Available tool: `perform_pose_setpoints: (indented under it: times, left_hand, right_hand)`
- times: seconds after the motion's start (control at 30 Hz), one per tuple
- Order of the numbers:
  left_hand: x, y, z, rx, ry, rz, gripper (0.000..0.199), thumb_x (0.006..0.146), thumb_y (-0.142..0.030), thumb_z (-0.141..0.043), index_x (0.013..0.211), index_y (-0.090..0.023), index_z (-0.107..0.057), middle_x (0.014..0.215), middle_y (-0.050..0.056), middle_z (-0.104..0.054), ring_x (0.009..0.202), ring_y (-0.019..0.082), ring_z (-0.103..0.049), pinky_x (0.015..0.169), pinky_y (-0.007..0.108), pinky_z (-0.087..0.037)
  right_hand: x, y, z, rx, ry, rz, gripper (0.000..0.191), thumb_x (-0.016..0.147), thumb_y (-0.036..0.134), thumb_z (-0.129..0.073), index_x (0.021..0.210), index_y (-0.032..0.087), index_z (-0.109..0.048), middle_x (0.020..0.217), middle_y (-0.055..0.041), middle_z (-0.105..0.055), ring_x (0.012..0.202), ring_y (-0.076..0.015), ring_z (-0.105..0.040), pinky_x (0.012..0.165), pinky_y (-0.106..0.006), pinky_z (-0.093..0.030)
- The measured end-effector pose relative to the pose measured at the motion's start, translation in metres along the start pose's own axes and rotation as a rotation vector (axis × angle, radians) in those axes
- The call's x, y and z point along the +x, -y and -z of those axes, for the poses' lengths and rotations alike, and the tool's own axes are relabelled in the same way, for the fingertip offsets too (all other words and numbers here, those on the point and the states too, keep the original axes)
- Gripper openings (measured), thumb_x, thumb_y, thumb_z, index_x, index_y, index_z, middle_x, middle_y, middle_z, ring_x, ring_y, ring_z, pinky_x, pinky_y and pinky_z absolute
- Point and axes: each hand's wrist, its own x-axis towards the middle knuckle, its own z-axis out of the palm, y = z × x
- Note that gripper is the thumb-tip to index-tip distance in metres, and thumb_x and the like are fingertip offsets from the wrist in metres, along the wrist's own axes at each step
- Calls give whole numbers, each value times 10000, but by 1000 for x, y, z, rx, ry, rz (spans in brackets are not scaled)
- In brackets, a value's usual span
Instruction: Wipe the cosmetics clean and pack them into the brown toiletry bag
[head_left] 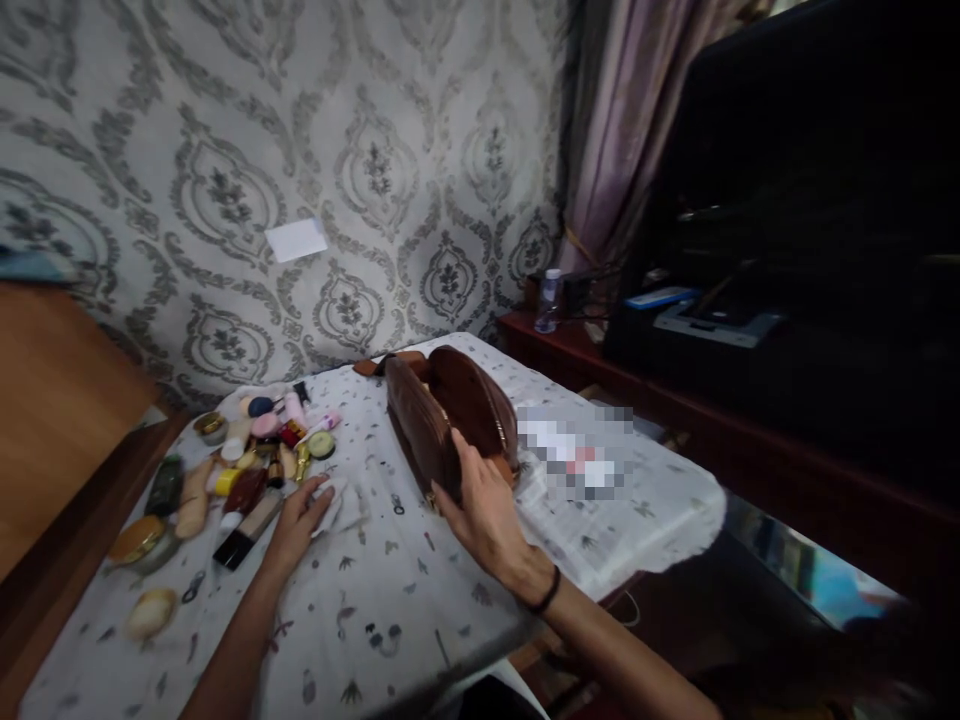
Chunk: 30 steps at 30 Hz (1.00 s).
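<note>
A brown bag [420, 425] stands unzipped on the patterned white tablecloth [360, 620]. My right hand [484, 505], with a dark band at the wrist, rests against the bag's near end, its fingers apart and partly over the side. On the left, my left hand [300, 515] has its fingers on a crumpled white cloth or tissue [339, 505]. Beside that hand lie a bottle with a black cap [247, 530], a dark red item [245, 490] and several other cosmetics. Whether the left fingers grip the white item is hard to make out.
A gold-lidded jar [142, 543] and a round cream-coloured item [151, 612] lie at the left. Right of the bag is a blurred, pixelated patch. A plastic bottle [549, 300] stands on the dark red shelf [525, 325] behind, near a large black screen [795, 190].
</note>
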Motion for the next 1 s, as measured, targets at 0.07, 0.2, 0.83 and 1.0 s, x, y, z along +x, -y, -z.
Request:
perform_pose_setpoints:
  times: [0.07,0.2,0.83,1.0]
  left_hand:
    - [0,-1,-1,-62,7,7,617,700,-679,-666,1021,-152,-675,715,-11,-589,591,134,-463,538,237,-321]
    - [1,4,-2,-120,-33,50,621,708,-660,-676,1044,-138,-664,571,-62,-470,488,97,-369,484,223,-255]
    - [-10,-5,109,80,-279,-179,301,846,-324,-587,1088,-184,-700,1058,60,-679,1012,235,-587,886,309,-458]
    - [-34,-8,187,662,-694,-46,345,889,-185,-418,1043,-173,-726,972,87,-575,948,234,-568,909,354,-433]
  right_hand:
    - [1,0,2,6,-33,8,692,934,281,-526,1538,111,-233,1138,-192,-626,990,-335,-642,832,-514,-579]
    - [3,12,12,95,-197,50,572,931,258,-554,1474,171,-395,1308,-206,-525,1206,-349,-545,965,-555,-521]
    - [22,96,-132,952,738,-171,230,808,297,-546,889,148,-701,826,-76,-730,763,-207,-669,708,-324,-541]
    - [14,94,-127,919,724,-64,225,842,291,-521,882,160,-700,846,-74,-733,799,-211,-673,747,-328,-530]
